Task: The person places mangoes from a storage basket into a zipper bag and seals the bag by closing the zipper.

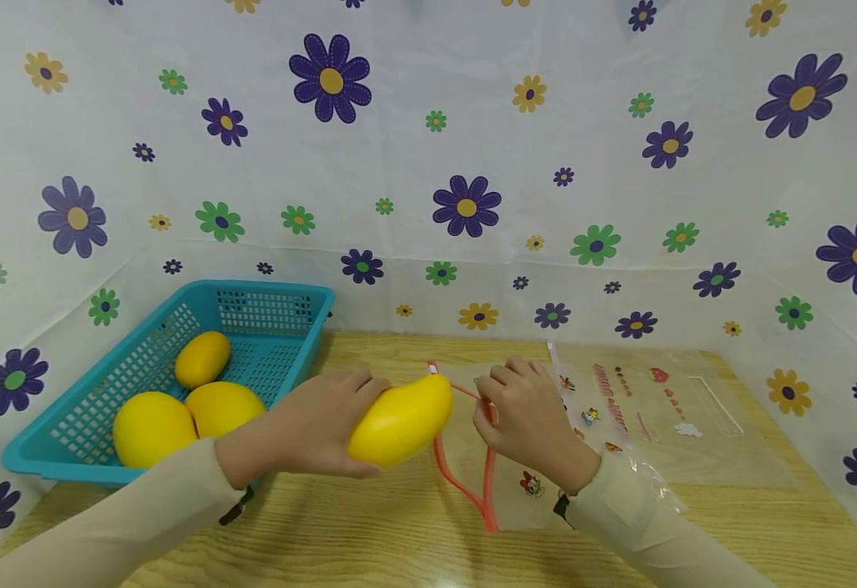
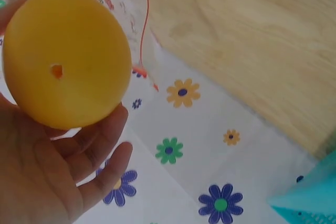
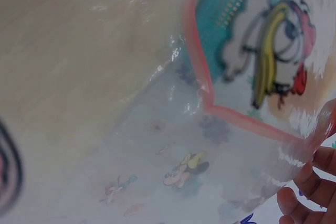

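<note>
My left hand (image 1: pixel 314 420) grips a smooth yellow mango (image 1: pixel 402 420) by one end, holding it above the table beside a bag's mouth. In the left wrist view, the mango's rounded end, with a small orange-brown mark, faces the camera. My right hand (image 1: pixel 527 420) pinches the red-trimmed edge of a clear plastic zip bag (image 1: pixel 512 508) with cartoon prints, and the bag's mouth gapes toward the mango. The right wrist view looks through the clear plastic (image 3: pixel 131 145), with my right fingertips (image 3: pixel 310 182) at its lower right edge.
At the left stands a turquoise basket (image 1: pixel 310 327) with three more yellow mangoes, one of them (image 1: pixel 203 359) toward the back. Another clear printed bag (image 1: pixel 722 449) lies flat on the wooden table (image 1: pixel 340 523) at the right. A flowered cloth (image 1: pixel 399 147) hangs behind.
</note>
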`<state>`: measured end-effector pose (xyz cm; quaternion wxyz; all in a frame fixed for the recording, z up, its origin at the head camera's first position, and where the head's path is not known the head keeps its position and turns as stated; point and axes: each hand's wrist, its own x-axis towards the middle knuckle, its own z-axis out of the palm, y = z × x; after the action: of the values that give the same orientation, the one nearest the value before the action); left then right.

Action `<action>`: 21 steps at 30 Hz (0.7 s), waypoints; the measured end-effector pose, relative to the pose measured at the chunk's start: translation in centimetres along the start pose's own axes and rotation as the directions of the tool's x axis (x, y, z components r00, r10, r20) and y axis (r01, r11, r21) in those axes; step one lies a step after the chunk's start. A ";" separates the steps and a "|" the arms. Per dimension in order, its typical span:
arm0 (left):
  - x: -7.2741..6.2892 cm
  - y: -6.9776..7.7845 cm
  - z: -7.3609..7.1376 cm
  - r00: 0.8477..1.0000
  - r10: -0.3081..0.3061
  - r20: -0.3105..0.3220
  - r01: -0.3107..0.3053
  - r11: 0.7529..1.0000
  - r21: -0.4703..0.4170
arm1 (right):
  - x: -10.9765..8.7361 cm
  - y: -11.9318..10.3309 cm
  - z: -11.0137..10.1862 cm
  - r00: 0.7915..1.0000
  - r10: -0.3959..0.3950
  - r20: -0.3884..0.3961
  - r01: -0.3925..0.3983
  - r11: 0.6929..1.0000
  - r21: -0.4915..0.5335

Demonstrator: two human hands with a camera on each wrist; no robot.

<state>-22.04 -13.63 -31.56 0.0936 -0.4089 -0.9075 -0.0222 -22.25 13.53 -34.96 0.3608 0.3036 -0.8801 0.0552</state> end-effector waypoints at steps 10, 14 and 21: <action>0.5 1.2 1.6 0.998 -0.056 0.016 0.057 0.998 -0.006 | 0.0 -0.1 0.0 1.000 -0.006 -0.009 0.006 1.000 -0.001; 0.6 1.8 2.7 0.997 -0.074 0.015 0.074 0.997 -0.019 | 0.0 -0.1 0.1 1.000 -0.010 -0.012 0.010 1.000 0.001; 1.1 2.5 3.8 0.998 -0.066 -0.017 0.065 0.997 -0.028 | 0.0 -0.2 0.1 1.000 -0.018 -0.015 0.018 1.000 0.000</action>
<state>-21.48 -10.69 -35.21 0.0955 -0.3799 -0.9192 -0.0412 -22.22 13.37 -35.06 0.3679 0.3113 -0.8745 0.0544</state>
